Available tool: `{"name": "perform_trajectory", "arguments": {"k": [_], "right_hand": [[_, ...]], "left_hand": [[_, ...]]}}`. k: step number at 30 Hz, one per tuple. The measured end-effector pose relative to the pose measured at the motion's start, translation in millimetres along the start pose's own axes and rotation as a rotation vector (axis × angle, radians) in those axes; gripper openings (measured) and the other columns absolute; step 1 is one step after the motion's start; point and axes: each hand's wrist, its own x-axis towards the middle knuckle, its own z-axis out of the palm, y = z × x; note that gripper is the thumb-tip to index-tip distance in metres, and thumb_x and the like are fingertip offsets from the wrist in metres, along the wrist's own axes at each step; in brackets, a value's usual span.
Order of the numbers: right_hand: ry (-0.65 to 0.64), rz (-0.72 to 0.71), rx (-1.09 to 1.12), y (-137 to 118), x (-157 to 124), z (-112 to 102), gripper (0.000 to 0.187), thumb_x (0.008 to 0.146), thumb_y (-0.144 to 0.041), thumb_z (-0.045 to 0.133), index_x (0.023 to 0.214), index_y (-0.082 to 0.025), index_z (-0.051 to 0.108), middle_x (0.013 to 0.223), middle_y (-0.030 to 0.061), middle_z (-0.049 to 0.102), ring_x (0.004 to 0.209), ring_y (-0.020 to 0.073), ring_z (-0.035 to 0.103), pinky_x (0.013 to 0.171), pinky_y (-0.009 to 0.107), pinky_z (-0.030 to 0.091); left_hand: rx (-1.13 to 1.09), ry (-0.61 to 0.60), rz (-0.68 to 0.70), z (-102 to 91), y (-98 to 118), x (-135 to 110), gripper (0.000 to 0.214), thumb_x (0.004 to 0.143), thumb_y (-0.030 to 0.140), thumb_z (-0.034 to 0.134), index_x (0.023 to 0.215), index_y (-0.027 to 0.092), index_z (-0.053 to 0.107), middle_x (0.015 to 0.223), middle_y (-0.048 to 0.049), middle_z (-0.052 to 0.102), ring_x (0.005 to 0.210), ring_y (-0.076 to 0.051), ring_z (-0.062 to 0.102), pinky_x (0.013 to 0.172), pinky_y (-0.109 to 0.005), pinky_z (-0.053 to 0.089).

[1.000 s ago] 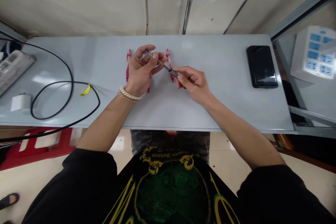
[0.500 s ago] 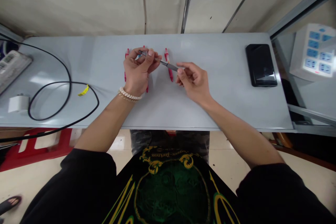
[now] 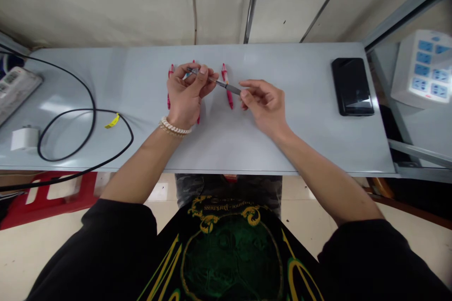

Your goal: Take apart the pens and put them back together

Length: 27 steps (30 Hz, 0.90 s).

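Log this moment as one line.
left hand: holds grey pen | right hand: holds pen's grey end | table: three pink pens, black cable, white adapter

"Elegance - Darkness" on the black shirt [image 3: 231,249]

The left forearm [image 3: 139,164] slants in from the near left toward the far middle, its wrist [image 3: 176,120] fairly straight. The left hand [image 3: 183,99] is curled, thumb pressed toward the bent fingers in a pinch and pointing far and right. From the near right, the right forearm [image 3: 325,176] angles far and left. The right hand [image 3: 268,108] grips lightly at its fingertips, index finger stretched leftward on the far side of the thumb. The hands face each other, apart.
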Motion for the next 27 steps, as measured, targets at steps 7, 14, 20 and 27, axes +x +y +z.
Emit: {"name": "perform_trajectory", "arguments": {"k": [7,14,20,27], "right_hand": [[-0.006,0.007,0.001,-1.2,0.1,0.2,0.038,0.095,-0.062,0.081,0.11,-0.027,0.08,0.099,0.003,0.076,0.083,0.0163,0.073,0.071,0.032,0.065],[0.014,-0.014,0.002,-2.4,-0.1,0.5,0.046,0.091,-0.069,0.083,0.109,-0.027,0.079,0.102,0.0031,0.077,0.083,0.0158,0.073,0.07,0.031,0.065],[0.017,0.007,-0.02,-4.2,-0.2,0.9,0.051,0.087,-0.073,0.084,0.104,-0.026,0.079,0.099,0.0028,0.078,0.081,0.0164,0.073,0.07,0.031,0.064],[-0.014,0.019,0.021,-2.3,0.1,1.4,0.05,0.091,-0.073,0.081,0.106,-0.025,0.077,0.09,0.0017,0.076,0.079,0.016,0.074,0.071,0.031,0.065]], "left_hand": [[-0.131,0.018,0.005,6.5,3.6,-2.9,0.034,0.082,0.039,0.098,0.094,0.029,0.068,0.094,0.0008,0.081,0.095,-0.021,0.084,0.086,-0.035,0.072],[-0.108,0.0,0.008,4.3,0.9,-2.1,0.031,0.088,0.039,0.095,0.097,0.028,0.067,0.096,-0.0006,0.081,0.098,-0.022,0.083,0.088,-0.036,0.071],[0.007,-0.005,-0.01,0.8,-0.4,-1.1,0.029,0.091,0.045,0.091,0.096,0.031,0.066,0.102,-0.0013,0.081,0.116,-0.026,0.081,0.095,-0.04,0.069],[-0.003,-0.003,-0.007,1.0,-0.9,-0.5,0.034,0.089,0.048,0.093,0.098,0.03,0.066,0.101,-0.0026,0.08,0.115,-0.027,0.081,0.093,-0.04,0.069]]}}
